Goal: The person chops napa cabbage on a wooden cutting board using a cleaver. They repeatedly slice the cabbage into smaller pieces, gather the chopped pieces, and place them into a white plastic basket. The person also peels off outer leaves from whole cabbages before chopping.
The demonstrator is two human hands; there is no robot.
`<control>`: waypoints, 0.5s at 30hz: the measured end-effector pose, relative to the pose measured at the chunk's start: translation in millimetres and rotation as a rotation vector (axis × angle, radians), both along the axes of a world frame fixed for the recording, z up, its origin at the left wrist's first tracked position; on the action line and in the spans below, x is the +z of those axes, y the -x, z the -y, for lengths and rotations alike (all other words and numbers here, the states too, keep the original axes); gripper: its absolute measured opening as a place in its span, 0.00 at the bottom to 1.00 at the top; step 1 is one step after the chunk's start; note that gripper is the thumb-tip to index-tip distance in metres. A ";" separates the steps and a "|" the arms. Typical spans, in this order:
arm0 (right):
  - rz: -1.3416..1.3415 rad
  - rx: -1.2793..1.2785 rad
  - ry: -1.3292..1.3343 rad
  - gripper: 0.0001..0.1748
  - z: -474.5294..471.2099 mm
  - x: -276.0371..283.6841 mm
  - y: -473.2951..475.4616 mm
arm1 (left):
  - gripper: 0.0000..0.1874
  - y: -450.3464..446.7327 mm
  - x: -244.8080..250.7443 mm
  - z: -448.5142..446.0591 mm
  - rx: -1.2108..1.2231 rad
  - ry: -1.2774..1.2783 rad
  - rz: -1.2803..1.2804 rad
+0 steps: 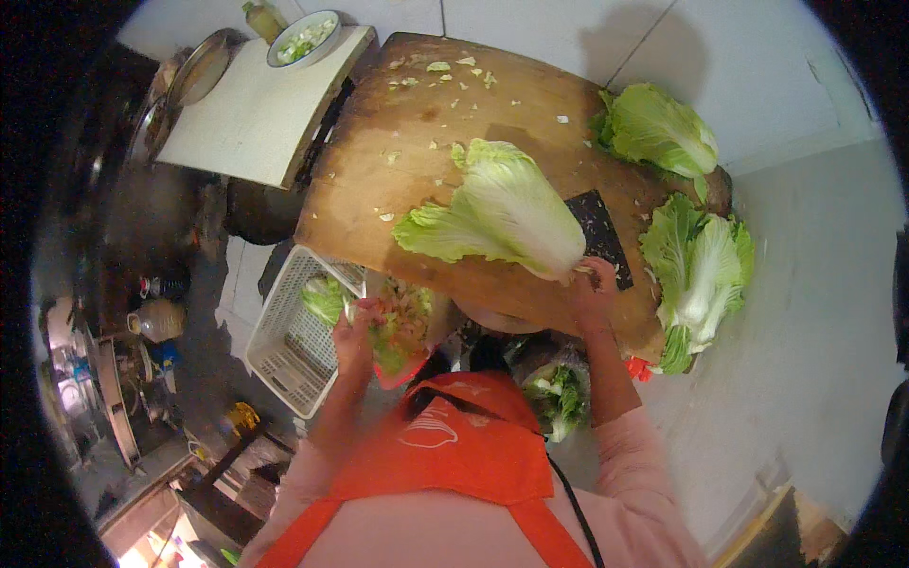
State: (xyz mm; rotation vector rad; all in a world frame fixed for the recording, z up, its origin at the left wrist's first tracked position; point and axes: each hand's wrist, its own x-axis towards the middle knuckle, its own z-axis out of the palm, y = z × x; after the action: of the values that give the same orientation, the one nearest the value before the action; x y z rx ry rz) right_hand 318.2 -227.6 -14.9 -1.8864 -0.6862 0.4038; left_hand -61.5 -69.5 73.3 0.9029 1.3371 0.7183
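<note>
A large napa cabbage [525, 206] lies on the wooden board [419, 135], with one outer leaf spread to the left. At its pale stem end, the curled fingers of my right hand [595, 291] grip the base. My left hand [355, 330] is off the board, between a white plastic basket [266, 355] and a red-rimmed container of chopped vegetable scraps [405, 319]. Something pale shows at the left fingertips, but blur hides whether they hold it. A smaller piece of cabbage [322, 298] sits in the basket.
A dark flat slab [603, 238], perhaps a cleaver blade, lies beside the cabbage. More cabbage [660, 131] and loose leaves [703, 273] rest along the right wall. A bowl of chopped greens [305, 39] stands on a white board [241, 106]. Bagged greens [557, 397] are below.
</note>
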 end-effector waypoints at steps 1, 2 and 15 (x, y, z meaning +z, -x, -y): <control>-0.111 -0.051 -0.004 0.18 1.9 -4.2 -1.1 | 0.10 -4.4 4.4 1.0 -0.004 -0.015 0.026; -0.149 -0.060 0.040 0.18 6.4 -6.3 -6.0 | 0.11 -8.7 0.3 0.1 -0.022 -0.148 -0.010; -0.164 0.073 0.276 0.19 31.6 17.3 -16.3 | 0.12 5.1 -8.7 -4.8 -0.128 -0.089 -0.014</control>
State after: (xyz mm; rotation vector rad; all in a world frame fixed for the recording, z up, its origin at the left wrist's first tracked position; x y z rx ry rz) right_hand 334.5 -259.2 2.4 -2.0617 -0.6139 0.7228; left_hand -66.6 -64.7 64.6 1.0573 1.2552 0.6774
